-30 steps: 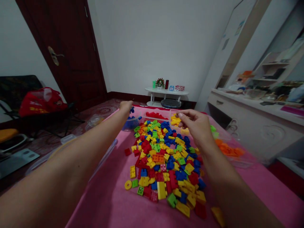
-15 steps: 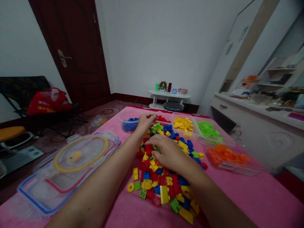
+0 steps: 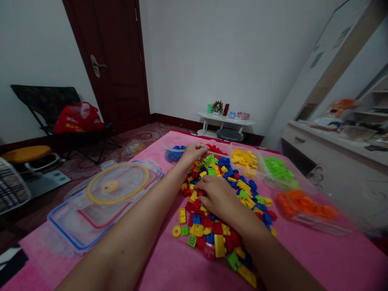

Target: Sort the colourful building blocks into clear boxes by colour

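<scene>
A heap of red, yellow, blue and green toy bricks (image 3: 212,218) lies on the pink table cover (image 3: 318,262). My left hand (image 3: 194,151) reaches to the far end of the heap, beside the tub of blue bricks (image 3: 173,152), with its fingers curled down onto the bricks. My right hand (image 3: 216,198) lies on the middle of the heap, fingers bent and pinched into the red and yellow bricks; what they hold is hidden.
Clear tubs at the far side hold red bricks (image 3: 216,148), yellow bricks (image 3: 245,159), green bricks (image 3: 279,169) and orange bricks (image 3: 306,207). Stacked tub lids (image 3: 106,198) lie at the left. A door, a chair with a red bag (image 3: 78,118) and a dresser surround the table.
My left hand came back from the blue tub to the heap's far end. My right hand dropped from the yellow tub onto the middle of the heap. The view has swung right.
</scene>
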`<state>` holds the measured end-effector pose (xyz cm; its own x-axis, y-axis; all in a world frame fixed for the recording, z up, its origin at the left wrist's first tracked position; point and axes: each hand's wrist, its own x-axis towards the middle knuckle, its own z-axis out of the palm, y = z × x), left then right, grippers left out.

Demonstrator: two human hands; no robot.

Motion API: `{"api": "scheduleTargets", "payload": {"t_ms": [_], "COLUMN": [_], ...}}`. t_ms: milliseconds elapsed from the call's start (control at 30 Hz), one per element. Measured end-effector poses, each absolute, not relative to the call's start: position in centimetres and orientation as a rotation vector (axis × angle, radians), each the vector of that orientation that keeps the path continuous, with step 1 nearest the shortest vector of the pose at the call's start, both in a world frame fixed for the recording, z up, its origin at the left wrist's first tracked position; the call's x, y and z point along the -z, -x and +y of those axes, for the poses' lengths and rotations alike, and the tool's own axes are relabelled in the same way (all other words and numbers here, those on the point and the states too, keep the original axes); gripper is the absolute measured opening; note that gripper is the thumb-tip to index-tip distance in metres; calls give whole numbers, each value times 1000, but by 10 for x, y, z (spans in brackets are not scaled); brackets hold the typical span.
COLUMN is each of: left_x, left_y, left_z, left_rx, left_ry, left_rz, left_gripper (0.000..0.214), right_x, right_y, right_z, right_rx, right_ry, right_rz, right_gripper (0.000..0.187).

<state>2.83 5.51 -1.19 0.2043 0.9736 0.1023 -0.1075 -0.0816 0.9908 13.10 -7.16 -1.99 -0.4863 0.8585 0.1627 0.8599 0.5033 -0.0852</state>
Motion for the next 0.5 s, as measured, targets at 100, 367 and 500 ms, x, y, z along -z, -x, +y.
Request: {"api": "scheduleTargets", "payload": {"t_ms": [100, 367, 500], "left_x": [11, 3, 4], "left_y": [-26, -38, -54], "left_z": [56, 41, 26], "left_rx": [-1124, -845, -565], "left_ry": [-1334, -1288, -968], "left_rz": [965, 800, 560], "left_gripper": [10, 33, 52], "right_x": [19, -6, -15], "right_y": [-142, -184, -190], "right_z": [-64, -51, -50], "right_rx": [-59, 3, 39], "right_ry": [1480, 1444, 1359], "right_rz": [-2479, -2019, -1858], "right_gripper": [21, 24, 30]}}
